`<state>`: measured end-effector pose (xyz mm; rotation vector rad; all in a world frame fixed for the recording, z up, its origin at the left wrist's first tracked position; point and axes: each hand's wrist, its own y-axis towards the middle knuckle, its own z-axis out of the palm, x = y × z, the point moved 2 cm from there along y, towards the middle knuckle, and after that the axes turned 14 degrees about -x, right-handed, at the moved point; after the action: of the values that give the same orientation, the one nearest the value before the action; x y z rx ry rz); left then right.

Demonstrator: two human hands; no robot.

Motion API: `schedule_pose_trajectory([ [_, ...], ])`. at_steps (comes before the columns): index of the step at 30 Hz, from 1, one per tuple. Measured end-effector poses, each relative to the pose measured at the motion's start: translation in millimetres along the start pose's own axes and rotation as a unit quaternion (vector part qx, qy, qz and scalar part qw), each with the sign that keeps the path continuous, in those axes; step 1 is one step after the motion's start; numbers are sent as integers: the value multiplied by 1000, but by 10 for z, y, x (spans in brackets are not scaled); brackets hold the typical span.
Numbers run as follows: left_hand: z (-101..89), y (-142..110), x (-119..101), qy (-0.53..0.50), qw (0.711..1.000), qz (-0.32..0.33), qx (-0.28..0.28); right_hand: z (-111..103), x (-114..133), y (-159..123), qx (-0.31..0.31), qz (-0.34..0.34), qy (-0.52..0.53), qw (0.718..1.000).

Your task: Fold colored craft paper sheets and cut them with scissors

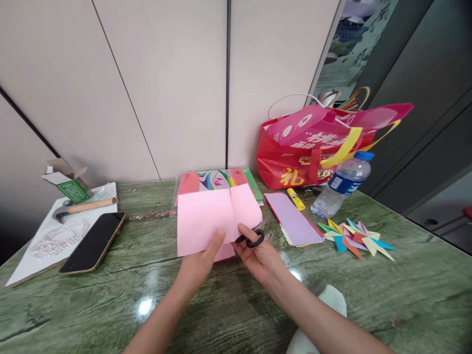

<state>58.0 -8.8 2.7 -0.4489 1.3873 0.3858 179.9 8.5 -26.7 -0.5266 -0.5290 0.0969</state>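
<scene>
My left hand pinches the lower edge of a pink paper sheet, holding it up over the green marble table. A cut runs down the sheet from its top edge. My right hand grips black-handled scissors at the sheet's lower right, with the thumb on the handle loop. The blades are hidden behind the paper.
A pack of coloured paper lies behind the sheet, a stack with a purple top sheet to the right. Folded paper points, a glue stick, a water bottle and a red bag sit right. A phone, beads, a hammer and a small box sit left.
</scene>
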Motion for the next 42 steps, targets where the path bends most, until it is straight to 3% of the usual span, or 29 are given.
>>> schedule_pose_trajectory([
  [4, 38, 53, 2, -63, 998, -25, 15, -18, -10, -7, 6, -29, -23, 999],
  [10, -18, 184, -122, -197, 979, -48, 18, -15, -98, -72, 77, 10, -157, 985],
  [16, -91, 281, -186, -246, 966, -73, 7, 35, -196, -274, 261, 6, -321, 910],
  [19, -72, 255, -192, -251, 966, -65, 10, 33, -212, -318, 307, 9, -353, 884],
  [31, -4, 129, -161, -245, 965, -77, 48, 57, -199, -325, 299, -42, -379, 875],
  [38, 57, 0, -150, -197, 974, -110, 31, 69, -167, -324, 305, -76, -365, 877],
  [42, 52, -7, -157, -206, 975, -86, 14, 72, -161, -323, 300, -71, -364, 879],
])
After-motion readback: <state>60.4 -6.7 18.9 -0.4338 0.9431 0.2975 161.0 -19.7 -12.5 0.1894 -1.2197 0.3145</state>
